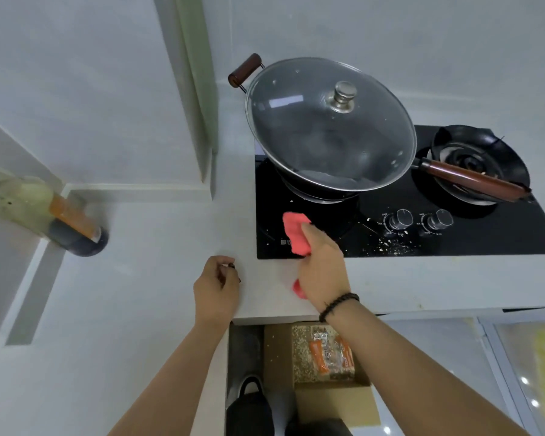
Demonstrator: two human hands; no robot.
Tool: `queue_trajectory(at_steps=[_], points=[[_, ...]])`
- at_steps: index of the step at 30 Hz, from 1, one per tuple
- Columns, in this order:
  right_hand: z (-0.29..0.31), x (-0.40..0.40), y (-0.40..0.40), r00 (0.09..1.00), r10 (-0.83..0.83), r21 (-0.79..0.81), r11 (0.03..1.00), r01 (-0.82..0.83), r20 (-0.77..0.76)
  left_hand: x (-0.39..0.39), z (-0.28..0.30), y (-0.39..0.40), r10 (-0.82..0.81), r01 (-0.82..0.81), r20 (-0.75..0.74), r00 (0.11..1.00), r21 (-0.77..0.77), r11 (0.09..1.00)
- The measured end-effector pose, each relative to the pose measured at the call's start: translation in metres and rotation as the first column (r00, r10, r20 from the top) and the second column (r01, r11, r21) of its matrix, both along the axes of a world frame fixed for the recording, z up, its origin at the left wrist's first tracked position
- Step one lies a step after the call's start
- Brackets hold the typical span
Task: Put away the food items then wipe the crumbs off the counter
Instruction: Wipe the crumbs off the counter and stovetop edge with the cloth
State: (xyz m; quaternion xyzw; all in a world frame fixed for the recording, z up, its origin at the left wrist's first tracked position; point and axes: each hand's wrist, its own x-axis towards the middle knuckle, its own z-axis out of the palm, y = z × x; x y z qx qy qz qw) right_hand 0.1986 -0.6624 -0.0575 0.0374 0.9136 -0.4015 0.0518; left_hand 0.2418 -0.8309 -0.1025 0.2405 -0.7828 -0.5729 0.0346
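Note:
My right hand (323,272) grips a pink cloth (294,232) that lies on the front left corner of the black glass stove top (485,234). Pale crumbs (390,243) are scattered on the glass in front of the knobs, to the right of the cloth. My left hand (216,286) rests on the white counter (145,247) near its front edge, fingers loosely curled, and I see nothing in it. Below the counter edge, a cardboard box (334,401) on the floor holds an orange and clear food packet (331,352).
A wok with a glass lid (329,124) sits on the left burner, its long wooden handle (472,180) reaching over the bare right burner (480,158). A bottle with orange liquid (63,215) stands at the left. Cabinet doors (453,350) are below right. My shoe (249,404) is beside the box.

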Motion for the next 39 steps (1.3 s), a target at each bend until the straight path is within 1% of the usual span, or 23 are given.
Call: queue_trajectory(at_steps=[2, 4, 5, 6, 8, 9, 10, 11, 12, 14, 16, 19, 22, 26, 27, 29, 31, 32, 34, 35, 36, 37, 39], points=[[0.009, -0.019, -0.018, 0.997, 0.041, 0.072, 0.997, -0.037, -0.06, -0.009, -0.004, 0.0, -0.069, 0.069, 0.007, 0.998, -0.064, 0.996], [0.017, -0.037, -0.039, 0.977, 0.172, 0.218, 0.966, -0.142, -0.123, -0.015, -0.009, -0.001, -0.147, 0.143, -0.011, 0.989, -0.171, 0.975], [0.016, -0.046, -0.048, 0.956, 0.269, 0.313, 0.924, -0.221, -0.12, -0.016, -0.013, -0.001, -0.189, 0.18, -0.011, 0.982, -0.247, 0.952], [0.013, -0.056, -0.056, 0.925, 0.373, 0.41, 0.858, -0.311, -0.078, -0.016, -0.017, -0.001, -0.226, 0.214, 0.001, 0.974, -0.32, 0.923], [-0.002, -0.076, -0.066, 0.854, 0.515, 0.549, 0.694, -0.465, 0.072, -0.017, -0.024, 0.001, -0.254, 0.242, 0.025, 0.967, -0.413, 0.878], [-0.01, -0.084, -0.068, 0.827, 0.542, 0.592, 0.621, -0.513, 0.148, -0.018, -0.025, 0.002, -0.249, 0.235, 0.025, 0.968, -0.43, 0.872], [-0.018, -0.092, -0.067, 0.813, 0.545, 0.614, 0.575, -0.54, 0.205, -0.019, -0.026, 0.003, -0.243, 0.226, 0.02, 0.97, -0.44, 0.869], [-0.024, -0.098, -0.065, 0.811, 0.536, 0.624, 0.555, -0.549, 0.237, -0.02, -0.026, 0.003, -0.244, 0.223, 0.012, 0.97, -0.451, 0.864], [-0.029, -0.101, -0.062, 0.816, 0.524, 0.627, 0.556, -0.546, 0.246, -0.02, -0.025, 0.003, -0.25, 0.223, 0.003, 0.968, -0.459, 0.86], [-0.033, -0.102, -0.058, 0.836, 0.491, 0.604, 0.597, -0.529, 0.247, -0.021, -0.024, 0.003, -0.261, 0.227, -0.008, 0.965, -0.471, 0.852], [-0.034, -0.097, -0.055, 0.878, 0.414, 0.559, 0.68, -0.474, 0.241, -0.021, -0.024, 0.002, -0.268, 0.234, -0.003, 0.963, -0.476, 0.847], [-0.036, -0.08, -0.039, 0.946, 0.234, 0.515, 0.795, -0.32, 0.227, -0.02, -0.025, 0.002, -0.276, 0.234, -0.02, 0.961, -0.473, 0.849], [-0.035, -0.056, -0.006, 0.967, 0.111, 0.533, 0.817, -0.22, 0.229, -0.02, -0.026, 0.001, -0.282, 0.237, -0.026, 0.959, -0.469, 0.85], [-0.03, -0.02, 0.029, 0.966, 0.022, 0.563, 0.809, -0.168, 0.257, -0.02, -0.028, 0.001, -0.277, 0.236, -0.024, 0.961, -0.456, 0.858], [-0.029, -0.015, 0.034, 0.967, 0.004, 0.536, 0.832, -0.144, 0.255, -0.02, -0.028, 0.001, -0.279, 0.238, -0.025, 0.96, -0.454, 0.859], [-0.026, -0.007, 0.039, 0.972, -0.062, 0.403, 0.914, -0.036, 0.227, -0.02, -0.029, 0.001, -0.276, 0.233, -0.031, 0.961, -0.45, 0.862], [-0.021, -0.006, 0.035, 0.981, -0.14, 0.24, 0.965, 0.104, 0.137, -0.02, -0.028, 0.001, -0.266, 0.222, -0.04, 0.963, -0.443, 0.869], [-0.016, -0.01, 0.028, 0.986, -0.146, 0.187, 0.974, 0.129, 0.08, -0.02, -0.028, 0.002, -0.261, 0.216, -0.045, 0.964, -0.44, 0.872], [-0.01, -0.027, 0.005, 0.998, -0.049, 0.172, 0.984, 0.054, -0.036, -0.019, -0.03, 0.003, -0.241, 0.203, -0.042, 0.97, -0.41, 0.889], [-0.009, -0.04, -0.008, 0.996, 0.054, 0.201, 0.979, -0.037, -0.077, -0.019, -0.03, 0.002, -0.229, 0.197, -0.035, 0.973, -0.391, 0.899], [-0.011, -0.053, -0.021, 0.981, 0.175, 0.248, 0.957, -0.151, -0.077, -0.019, -0.032, 0.002, -0.222, 0.195, -0.028, 0.975, -0.379, 0.905], [-0.013, -0.065, -0.035, 0.955, 0.295, 0.301, 0.914, -0.272, -0.033, -0.019, -0.033, 0.002, -0.219, 0.195, -0.022, 0.975, -0.376, 0.906], [-0.021, -0.078, -0.057, 0.86, 0.475, 0.408, 0.758, -0.508, 0.189, -0.019, -0.036, 0.002, -0.216, 0.197, -0.008, 0.976, -0.378, 0.905]])
